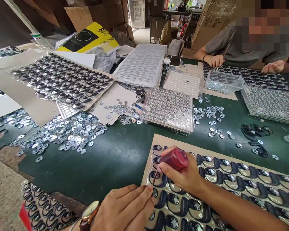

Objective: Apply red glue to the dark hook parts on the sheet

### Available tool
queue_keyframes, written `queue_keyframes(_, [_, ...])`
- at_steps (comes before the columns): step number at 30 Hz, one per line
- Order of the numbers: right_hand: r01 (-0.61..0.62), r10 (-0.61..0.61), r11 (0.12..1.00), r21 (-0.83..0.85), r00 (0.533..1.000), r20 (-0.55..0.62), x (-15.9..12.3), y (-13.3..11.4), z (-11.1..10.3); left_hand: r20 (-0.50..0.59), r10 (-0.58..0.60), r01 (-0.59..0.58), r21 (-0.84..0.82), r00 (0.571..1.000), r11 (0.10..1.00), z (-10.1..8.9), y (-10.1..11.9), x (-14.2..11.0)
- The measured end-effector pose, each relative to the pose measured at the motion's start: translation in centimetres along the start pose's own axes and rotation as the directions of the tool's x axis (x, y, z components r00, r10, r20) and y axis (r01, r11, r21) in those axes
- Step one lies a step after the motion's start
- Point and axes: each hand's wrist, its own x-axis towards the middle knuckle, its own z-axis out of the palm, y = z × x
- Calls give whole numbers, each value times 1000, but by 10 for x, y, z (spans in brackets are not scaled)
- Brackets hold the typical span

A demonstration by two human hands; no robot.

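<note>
My right hand [185, 176] is wrapped around a red squeeze bottle [174, 159], tilted with its thin tip pointing down and left. That tip comes down at a round metal-centred piece near the left edge of a clear blister sheet [202, 205]. The sheet carries rows of dark hook-shaped parts [174, 199], each with a shiny round centre, on a tan card [163, 140]. My left hand [127, 207] lies on the sheet's left edge, fingers stretched out and close together, fingertips just below the bottle's tip. My left thumb is hidden.
Loose metal washers [73, 133] lie heaped on the green table [106, 170]. Another blister sheet [62, 80] stands back left; stacked trays of round pieces [170, 109] sit mid-table. Across the table, a person's hands [215, 61] are beside a clear plastic box [223, 80].
</note>
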Motion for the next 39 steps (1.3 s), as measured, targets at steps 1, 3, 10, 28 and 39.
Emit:
queue_keyframes(1, [-11,11,1000,4,1000,5,0,1,0,-3,-4,4,-1,1000,1000,0,0,0])
queue_keyframes(3, [-19,19,1000,-9,1000,0,-1,2,-1,10,18,-18,-6,1000,1000,-1,-1,0])
queue_keyframes(10, [-78,78,997,-29,997,1,0,5,-2,72,43,-42,-11,996,999,-2,-6,-1])
queue_keyframes(28, [-17,11,998,-65,997,-80,1,1,-3,96,34,-31,-39,995,999,-5,-9,-1])
queue_keyframes(39, [-20,17,998,-63,998,-57,-1,1,-4,84,2,10,-144,997,989,-12,-17,6])
